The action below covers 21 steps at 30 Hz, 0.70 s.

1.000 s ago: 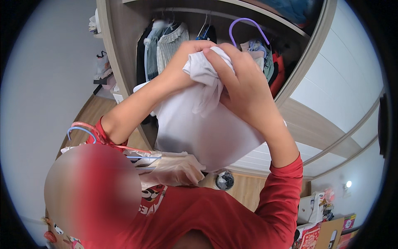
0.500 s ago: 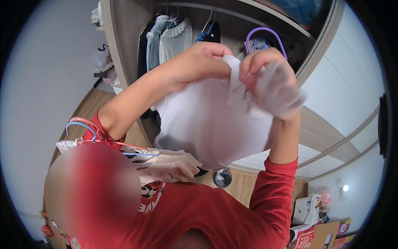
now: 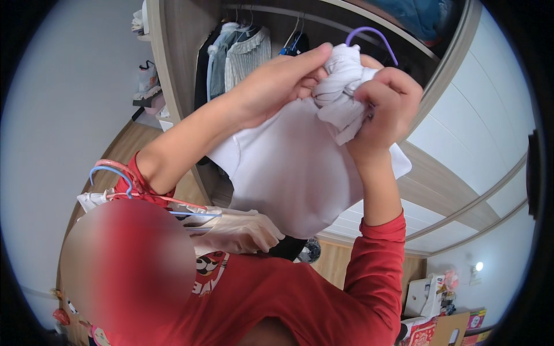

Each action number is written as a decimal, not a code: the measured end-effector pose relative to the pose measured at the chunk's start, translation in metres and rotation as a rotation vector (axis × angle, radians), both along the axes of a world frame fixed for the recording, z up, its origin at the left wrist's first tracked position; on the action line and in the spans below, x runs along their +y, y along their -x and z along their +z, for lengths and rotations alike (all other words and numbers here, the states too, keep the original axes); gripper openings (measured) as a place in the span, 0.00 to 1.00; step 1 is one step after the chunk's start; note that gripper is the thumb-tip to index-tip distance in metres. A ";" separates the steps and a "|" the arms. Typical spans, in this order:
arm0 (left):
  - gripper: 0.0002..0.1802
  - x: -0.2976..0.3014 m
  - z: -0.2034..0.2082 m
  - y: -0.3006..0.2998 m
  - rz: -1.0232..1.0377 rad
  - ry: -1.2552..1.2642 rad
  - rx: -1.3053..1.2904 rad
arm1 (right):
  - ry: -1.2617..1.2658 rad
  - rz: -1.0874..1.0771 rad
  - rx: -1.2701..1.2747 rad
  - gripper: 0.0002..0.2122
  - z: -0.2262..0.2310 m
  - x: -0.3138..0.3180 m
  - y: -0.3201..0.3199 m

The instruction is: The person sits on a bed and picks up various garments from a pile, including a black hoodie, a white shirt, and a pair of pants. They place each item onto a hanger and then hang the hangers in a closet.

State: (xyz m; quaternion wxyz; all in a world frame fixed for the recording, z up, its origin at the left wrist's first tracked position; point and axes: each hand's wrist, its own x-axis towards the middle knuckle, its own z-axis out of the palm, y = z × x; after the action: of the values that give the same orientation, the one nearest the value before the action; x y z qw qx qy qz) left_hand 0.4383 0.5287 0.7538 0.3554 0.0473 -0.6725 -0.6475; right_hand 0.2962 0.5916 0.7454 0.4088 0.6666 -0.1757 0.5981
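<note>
Both my hands are raised in front of an open wardrobe [image 3: 173, 86] and grip a white garment [image 3: 294, 173]. My left hand [image 3: 277, 86] pinches the bunched top of the garment from the left. My right hand [image 3: 384, 106] is closed around the same bunched, ribbed part from the right. The rest of the garment hangs down below my hands. The hook of a purple hanger [image 3: 375, 34] shows just above and behind the bunched cloth. How the hanger sits in the garment is hidden.
Several clothes [image 3: 242, 52] hang on a rail inside the wardrobe. A cream garment [image 3: 236, 230] with pink and blue hangers [image 3: 115, 173] rests over my left arm. A white sliding door [image 3: 461, 144] stands at the right, and boxes [image 3: 433, 311] at the lower right.
My right hand swung out to the right with the cloth, then came back. Both hands now meet at the bunched top of the garment, higher and closer to the purple hanger.
</note>
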 end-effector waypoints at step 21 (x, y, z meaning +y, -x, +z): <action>0.13 -0.044 -0.005 -0.019 0.491 -0.133 0.157 | -0.653 -0.406 0.053 0.11 -0.070 0.029 0.032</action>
State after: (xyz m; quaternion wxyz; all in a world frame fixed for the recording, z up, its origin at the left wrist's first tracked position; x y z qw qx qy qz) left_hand 0.4575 0.4849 0.7484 0.5490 0.1822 -0.5672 -0.5862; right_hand 0.2640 0.6207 0.6755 0.2894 0.7285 -0.4748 0.4001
